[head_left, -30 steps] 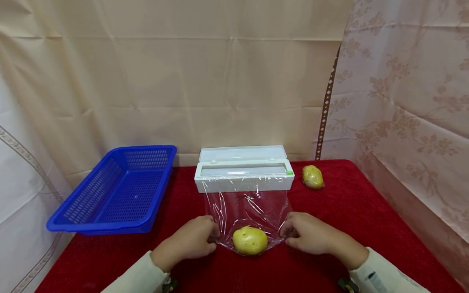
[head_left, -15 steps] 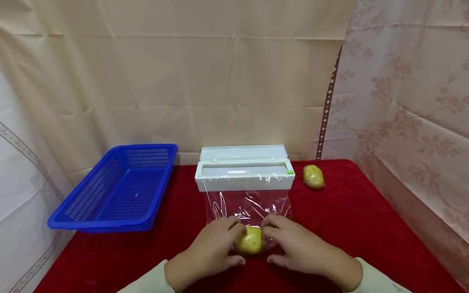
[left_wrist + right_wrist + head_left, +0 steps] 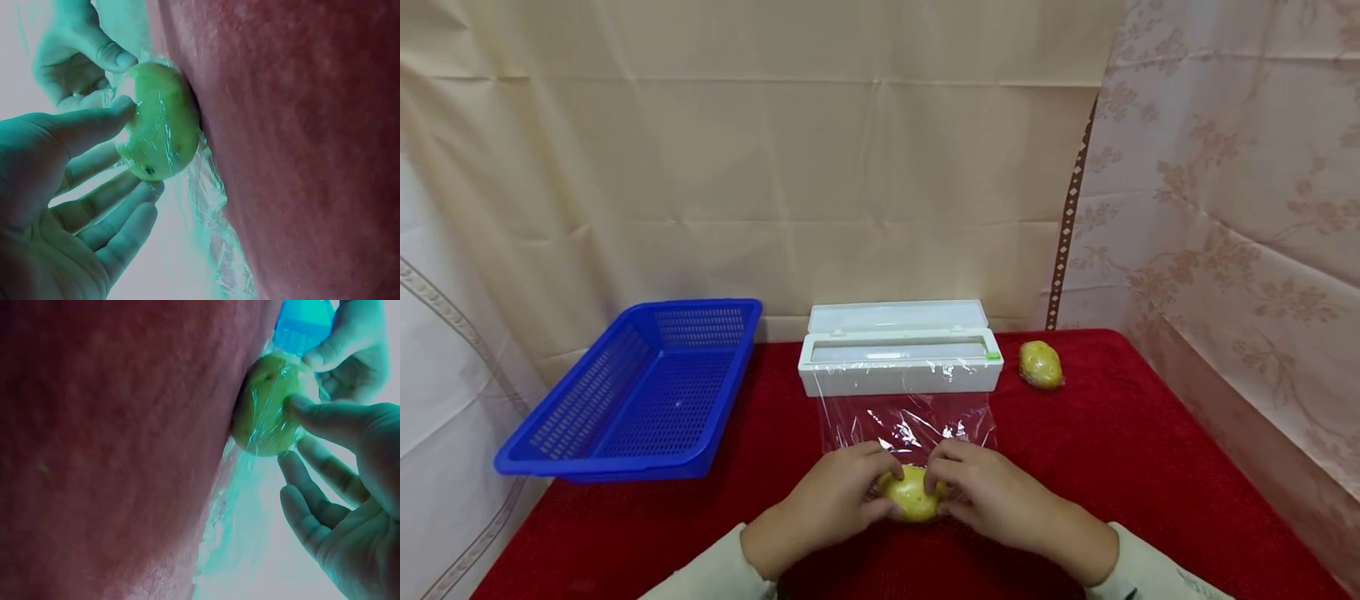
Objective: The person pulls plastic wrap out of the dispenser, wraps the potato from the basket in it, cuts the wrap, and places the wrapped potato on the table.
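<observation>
- While the left hand holds one end of the potato between thumb and fingertips, the right hand holds the opposite end the same way, so the grip is narrow, just the potato's length.
- Between the two hands, the potato sits low against the red cloth, and both wrist views show clear film glinting over its skin.
- Just beyond the fingertips, the film spreads out in shiny creases and runs back to the white box.
- Straight past the grip, that box stands with its lid raised at the back and a green tab at its right end.
- Farther off and to the right of the grip, a second potato lies film-wrapped beside the box.
- Well to the left of the grip stands a blue basket.
- Farthest out, behind everything, hangs a beige curtain.
</observation>
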Action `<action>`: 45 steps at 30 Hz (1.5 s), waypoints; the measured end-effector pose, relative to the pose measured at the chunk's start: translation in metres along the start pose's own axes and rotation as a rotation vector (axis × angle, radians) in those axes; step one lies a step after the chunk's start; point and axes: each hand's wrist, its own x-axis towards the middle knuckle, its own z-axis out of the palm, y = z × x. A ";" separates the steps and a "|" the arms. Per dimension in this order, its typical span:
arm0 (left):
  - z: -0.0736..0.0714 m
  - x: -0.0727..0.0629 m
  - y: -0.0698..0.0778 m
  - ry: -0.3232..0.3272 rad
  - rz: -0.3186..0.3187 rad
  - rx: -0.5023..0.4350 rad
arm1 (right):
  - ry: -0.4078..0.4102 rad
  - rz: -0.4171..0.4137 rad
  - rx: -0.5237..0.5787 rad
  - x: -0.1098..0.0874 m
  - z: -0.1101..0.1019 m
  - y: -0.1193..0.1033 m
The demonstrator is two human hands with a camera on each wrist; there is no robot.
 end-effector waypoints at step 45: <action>-0.013 0.044 -0.029 0.025 -0.232 -0.220 | 0.034 0.139 -0.195 0.033 -0.001 0.027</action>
